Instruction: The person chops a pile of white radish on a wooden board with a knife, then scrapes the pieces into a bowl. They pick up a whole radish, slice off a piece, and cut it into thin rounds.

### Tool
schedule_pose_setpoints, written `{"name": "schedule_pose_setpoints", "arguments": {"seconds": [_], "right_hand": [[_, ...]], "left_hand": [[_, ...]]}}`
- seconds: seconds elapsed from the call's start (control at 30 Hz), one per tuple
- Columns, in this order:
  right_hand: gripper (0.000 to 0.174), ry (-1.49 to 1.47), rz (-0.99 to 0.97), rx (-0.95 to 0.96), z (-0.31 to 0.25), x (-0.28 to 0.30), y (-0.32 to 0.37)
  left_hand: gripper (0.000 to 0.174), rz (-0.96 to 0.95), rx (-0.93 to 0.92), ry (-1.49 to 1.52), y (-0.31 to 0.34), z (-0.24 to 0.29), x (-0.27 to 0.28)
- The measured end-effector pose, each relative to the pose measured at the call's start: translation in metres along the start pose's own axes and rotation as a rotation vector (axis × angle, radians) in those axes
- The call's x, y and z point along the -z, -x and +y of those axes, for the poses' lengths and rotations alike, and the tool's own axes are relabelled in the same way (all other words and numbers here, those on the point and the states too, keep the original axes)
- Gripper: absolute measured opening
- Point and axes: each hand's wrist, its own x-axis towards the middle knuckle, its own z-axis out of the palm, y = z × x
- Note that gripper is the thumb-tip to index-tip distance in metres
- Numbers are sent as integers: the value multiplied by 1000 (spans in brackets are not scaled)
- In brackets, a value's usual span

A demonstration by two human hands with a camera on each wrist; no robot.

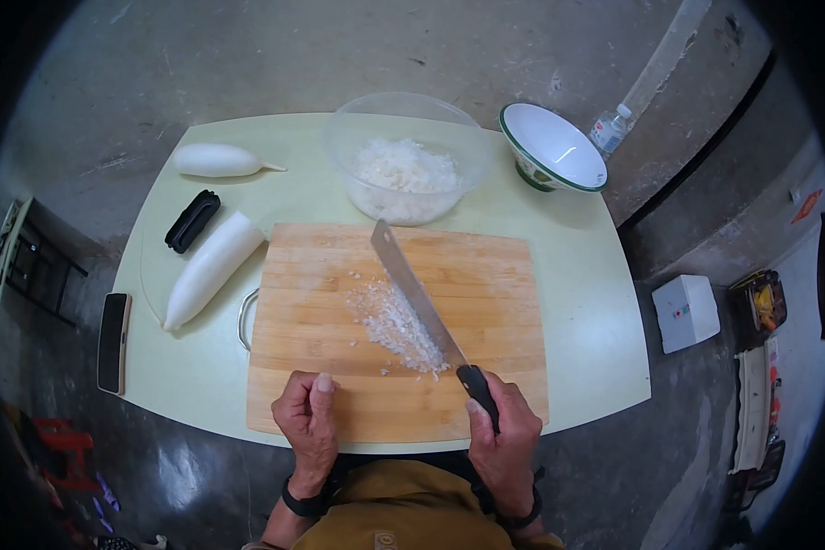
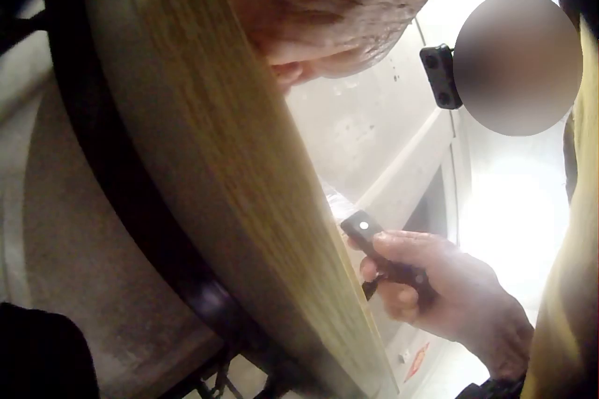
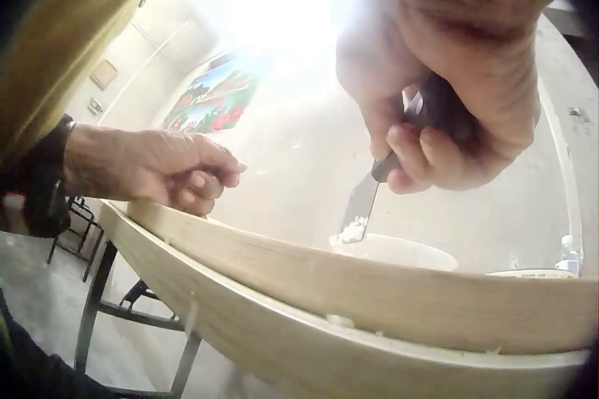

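My right hand grips the black handle of a cleaver, its broad blade slanting up and left over the cutting board. Along the blade's left side lies a pile of finely chopped white radish. In the right wrist view, white bits cling to the cleaver's blade. My left hand is at the board's front left edge, fingers curled in and thumb on top, with nothing held. The left wrist view shows the right hand around the handle, beyond the board's edge.
Behind the board stands a clear plastic bowl of shredded white radish. Left of the board are a cut radish, a whole radish, a black case and a phone. A green-rimmed bowl and a bottle are back right.
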Motion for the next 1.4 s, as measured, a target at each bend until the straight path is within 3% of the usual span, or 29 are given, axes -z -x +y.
{"name": "schedule_pose_setpoints", "arguments": {"seconds": [0.13, 0.2, 0.33, 0.43, 0.53, 0.57, 0.6, 0.63, 0.67, 0.7, 0.73, 0.77, 0.83, 0.9, 1.13, 1.4], "right_hand": [[35, 62, -73, -14, 2, 2, -4], [34, 45, -10, 64, 7, 1, -6], [33, 3, 26, 26, 2, 3, -9], [33, 22, -87, 1, 10, 2, -10], [31, -119, -7, 15, 17, 4, -8], [30, -250, -38, -126, 19, 7, -5], [30, -379, -68, -269, 20, 10, -3], [30, -377, -67, -267, 18, 13, -4], [32, -559, -103, -379, 14, 18, -5], [35, -740, -142, -492, 11, 21, -6], [35, -739, -143, -490, 12, 21, -6], [38, -865, -146, -506, 13, 18, -4], [41, -993, -152, -516, 12, 15, -3], [44, -1166, -159, -545, 11, 13, -3], [42, -1151, -198, -508, 18, 13, 0], [41, -1132, -174, -514, 18, 19, 3]], "left_hand": [[26, 7, -4, 8, 0, -1, -2], [26, 5, -11, 6, -1, 0, -3], [24, -3, 7, 15, 0, -1, -2], [24, 14, -6, 18, -1, 1, -5], [20, -4, -76, -36, -2, 8, -8], [20, -2, -78, -34, -3, 9, -9], [19, -75, -156, -110, -3, 11, -10], [21, -148, -235, -187, -4, 13, -11], [21, -147, -238, -185, -7, 18, -14], [25, -239, -386, -330, -9, 26, -18], [34, -331, -532, -475, -9, 32, -22], [34, -328, -532, -475, -6, 36, -25], [51, -508, -610, -772, -3, 43, -31], [54, -562, -592, -795, 1, 41, -39], [62, -714, -468, -776, -5, 41, -50], [59, -747, -436, -763, -10, 39, -53]]}}
